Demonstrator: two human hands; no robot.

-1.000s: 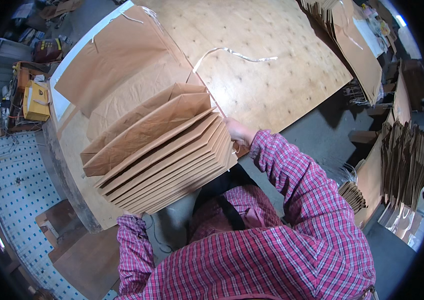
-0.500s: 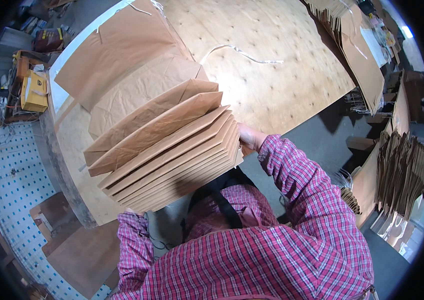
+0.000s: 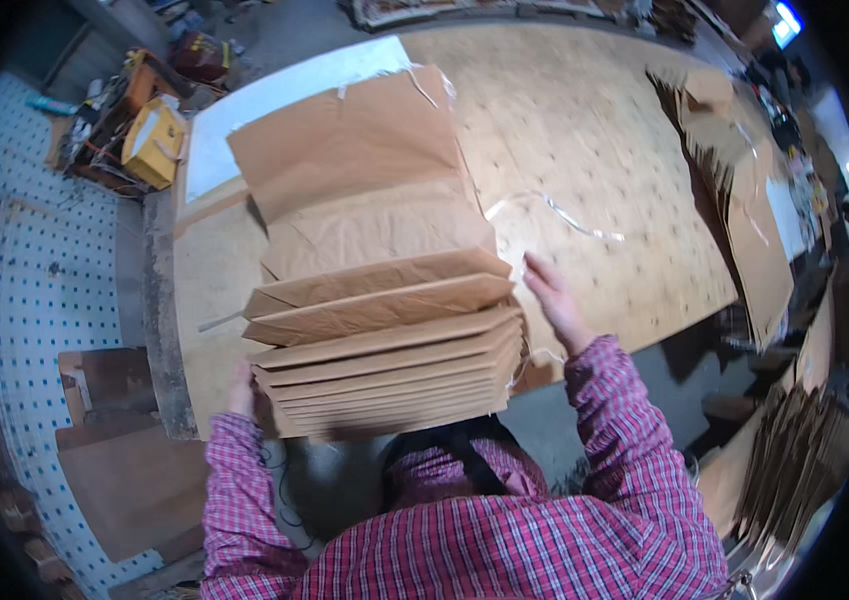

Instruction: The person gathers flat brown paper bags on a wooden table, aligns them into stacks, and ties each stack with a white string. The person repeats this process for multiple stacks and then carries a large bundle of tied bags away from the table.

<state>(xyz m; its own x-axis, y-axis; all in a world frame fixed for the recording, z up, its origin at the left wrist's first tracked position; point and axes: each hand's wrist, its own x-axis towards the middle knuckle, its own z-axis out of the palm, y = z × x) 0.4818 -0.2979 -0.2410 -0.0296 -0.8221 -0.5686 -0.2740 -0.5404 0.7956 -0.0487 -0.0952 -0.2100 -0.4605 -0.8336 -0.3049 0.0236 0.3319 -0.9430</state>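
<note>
A thick stack of brown paper bags (image 3: 385, 352) lies fanned out, its folded layers stepped toward me and its near end at the table's front edge. My left hand (image 3: 243, 390) is at the stack's near left corner, closed on the bags' edge, with its fingers partly hidden. Just off the stack's right side, my right hand (image 3: 555, 298) holds nothing; its fingers are stretched forward over the board. Beyond that hand a white tie string (image 3: 570, 222) lies loosely curved on the plywood table (image 3: 635, 180).
A white sheet (image 3: 295, 105) shows beneath the stack's far end. More brown paper bags (image 3: 750, 230) overlap the table's right edge, and another bundle (image 3: 795, 460) stands below it. To the left are a yellow box (image 3: 155, 145) and flat brown cardboard (image 3: 135, 490) on the floor.
The stack has turned clockwise and now lies nearly square to me. My right hand has let go of its right side and moved away to the right. The left hand has come up along the left side.
</note>
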